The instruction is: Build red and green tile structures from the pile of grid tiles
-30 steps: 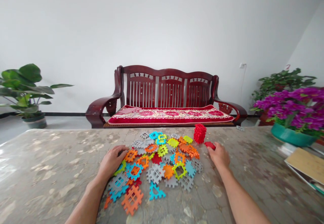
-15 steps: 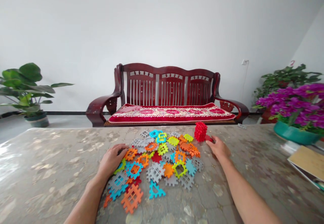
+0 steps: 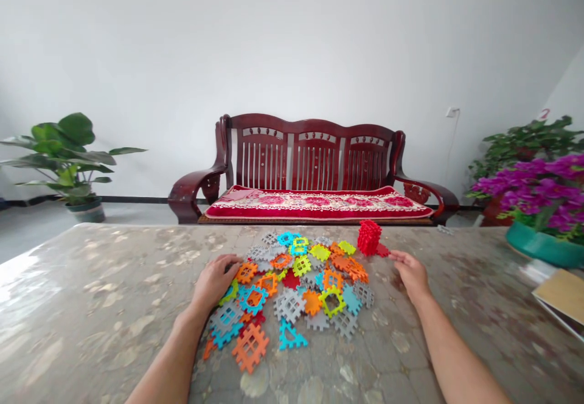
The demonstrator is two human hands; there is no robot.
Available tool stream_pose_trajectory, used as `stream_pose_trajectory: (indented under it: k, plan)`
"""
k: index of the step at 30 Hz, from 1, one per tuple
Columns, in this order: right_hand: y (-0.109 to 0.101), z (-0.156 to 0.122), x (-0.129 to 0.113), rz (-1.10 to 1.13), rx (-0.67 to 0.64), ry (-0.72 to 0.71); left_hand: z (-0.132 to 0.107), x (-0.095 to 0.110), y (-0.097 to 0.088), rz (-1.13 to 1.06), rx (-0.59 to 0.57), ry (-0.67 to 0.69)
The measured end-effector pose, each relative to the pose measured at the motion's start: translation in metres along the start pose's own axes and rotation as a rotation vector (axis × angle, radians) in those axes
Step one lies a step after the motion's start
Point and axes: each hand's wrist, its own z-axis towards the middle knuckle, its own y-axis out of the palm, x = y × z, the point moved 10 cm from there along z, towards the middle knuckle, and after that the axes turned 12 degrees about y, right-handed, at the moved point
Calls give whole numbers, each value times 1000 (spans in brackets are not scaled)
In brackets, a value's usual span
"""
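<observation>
A heap of toothed plastic building tiles (image 3: 302, 265) in orange, blue, grey, yellow-green and red lies spread on the table between my hands. My left hand (image 3: 218, 278) rests at the heap's left edge, thumb and fingers apart, its fingertips beside an orange tile (image 3: 246, 272). Behind the heap on the right stands a stack of red tiles (image 3: 369, 237). At the stack's right foot lies one flat red tile (image 3: 382, 250). Just right of that tile is my right hand (image 3: 412, 272), fingers stretched toward it and holding nothing that I can see.
The patterned table (image 3: 123, 294) spans the foreground. On its right stand purple flowers in a teal pot (image 3: 542, 243), with a tan-covered book or box (image 3: 561, 297) nearer. A small grey piece (image 3: 444, 230) lies far right. Beyond is a wooden bench (image 3: 314, 154); a potted plant (image 3: 86, 211) stands left.
The view has swung slightly left, so everything sits further right. My right fingers, on the flat red tile before, have drawn back from it a little. My left hand stays at the heap.
</observation>
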Motion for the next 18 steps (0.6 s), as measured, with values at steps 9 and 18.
stream_pose_trajectory:
  k: [9,18]
  plan:
    - [-11,-15,-7,195,102,-11,-2,14,-3,23,-30,-9]
    - [121,-160,-152,-303,-413,-631,-3,11,-2,48,-32,-39]
